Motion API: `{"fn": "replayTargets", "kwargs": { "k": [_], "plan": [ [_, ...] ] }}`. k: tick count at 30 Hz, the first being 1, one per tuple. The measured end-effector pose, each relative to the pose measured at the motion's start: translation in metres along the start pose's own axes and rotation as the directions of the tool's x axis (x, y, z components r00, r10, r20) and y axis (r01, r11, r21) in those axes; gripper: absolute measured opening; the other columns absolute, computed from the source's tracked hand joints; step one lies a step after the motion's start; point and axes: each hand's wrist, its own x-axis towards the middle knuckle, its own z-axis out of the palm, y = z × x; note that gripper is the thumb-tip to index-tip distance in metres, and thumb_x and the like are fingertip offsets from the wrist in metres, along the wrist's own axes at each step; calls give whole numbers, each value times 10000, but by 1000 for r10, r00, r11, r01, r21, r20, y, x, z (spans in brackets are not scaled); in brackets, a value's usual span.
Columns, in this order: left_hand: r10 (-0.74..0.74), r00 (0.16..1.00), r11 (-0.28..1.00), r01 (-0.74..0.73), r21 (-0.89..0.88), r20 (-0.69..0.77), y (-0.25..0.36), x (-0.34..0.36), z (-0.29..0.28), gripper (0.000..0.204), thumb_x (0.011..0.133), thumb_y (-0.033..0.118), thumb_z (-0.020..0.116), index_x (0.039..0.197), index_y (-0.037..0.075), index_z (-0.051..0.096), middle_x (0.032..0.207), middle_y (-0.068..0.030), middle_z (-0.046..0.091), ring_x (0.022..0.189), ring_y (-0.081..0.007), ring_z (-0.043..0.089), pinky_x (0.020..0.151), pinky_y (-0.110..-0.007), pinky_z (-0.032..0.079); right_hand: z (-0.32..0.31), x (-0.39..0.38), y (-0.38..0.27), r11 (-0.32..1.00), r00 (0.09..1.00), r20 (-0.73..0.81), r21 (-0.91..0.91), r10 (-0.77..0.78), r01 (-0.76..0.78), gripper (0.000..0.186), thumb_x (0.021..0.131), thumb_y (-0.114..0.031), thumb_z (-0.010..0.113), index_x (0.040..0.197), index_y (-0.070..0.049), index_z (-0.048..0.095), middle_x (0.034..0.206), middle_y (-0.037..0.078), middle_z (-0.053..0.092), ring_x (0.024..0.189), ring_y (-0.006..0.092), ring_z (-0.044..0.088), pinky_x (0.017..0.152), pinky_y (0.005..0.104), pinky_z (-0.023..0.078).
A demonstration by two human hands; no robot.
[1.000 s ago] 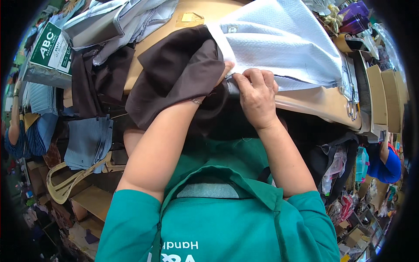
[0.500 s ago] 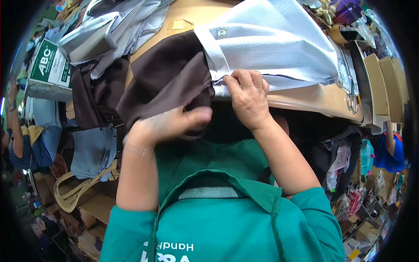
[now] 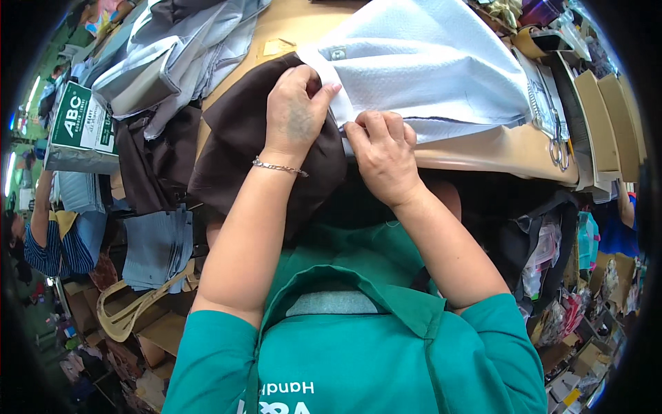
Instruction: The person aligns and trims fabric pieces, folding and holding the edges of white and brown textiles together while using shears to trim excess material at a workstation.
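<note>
A piece of white textured fabric [image 3: 427, 69] lies over the table edge, joined along a white band [image 3: 341, 93] to dark brown cloth [image 3: 234, 131]. On the brown cloth beside the band rests my left hand [image 3: 298, 110], thumb and fingers closed at the border of the two fabrics. My right hand [image 3: 383, 152] pinches the lower end of the white band, near the table's front edge. A small square metal piece [image 3: 338, 54] sits on the white fabric. The brown cloth hangs down toward my lap.
Scissors [image 3: 557, 148] lie at the table's right end, beside cardboard pieces [image 3: 598, 131]. Grey and white fabric pieces [image 3: 158, 69] are heaped at the left, near a green and white box [image 3: 83, 127]. Grey sheets [image 3: 158, 248] hang below. A person in a striped garment [image 3: 45, 241] is far left.
My left hand has moved up and right from the lower brown cloth to the white band. My right hand keeps its pinch at nearly the same place.
</note>
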Motion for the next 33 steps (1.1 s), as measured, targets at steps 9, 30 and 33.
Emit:
{"fn": "replayTargets", "kwargs": {
  "k": [9,30,33],
  "plan": [
    [263,963,877,-266,399,65,7,2,-17,301,649,254,771,747,40,583,788,-80,542,708,-250,541,643,-342,460,0,-3,3,1000,1000,3,-28,7,-7,93,707,-186,556,798,-172,564,902,-25,465,917,156,453,799,308,322],
    [660,618,417,-775,476,428,3,29,6,155,658,211,665,780,153,588,948,17,502,961,-162,497,706,-297,437,2,-2,3,999,1000,12,-33,2,-2,77,697,-195,541,767,-173,560,897,-11,464,933,165,447,810,324,314],
    [537,686,617,-716,326,491,-8,13,-2,132,717,169,645,818,126,570,880,2,523,821,-183,551,704,-307,438,1,-2,1,999,999,-12,-33,33,-33,77,698,-192,540,768,-167,559,896,-10,464,925,168,444,808,324,315]
  ]
}}
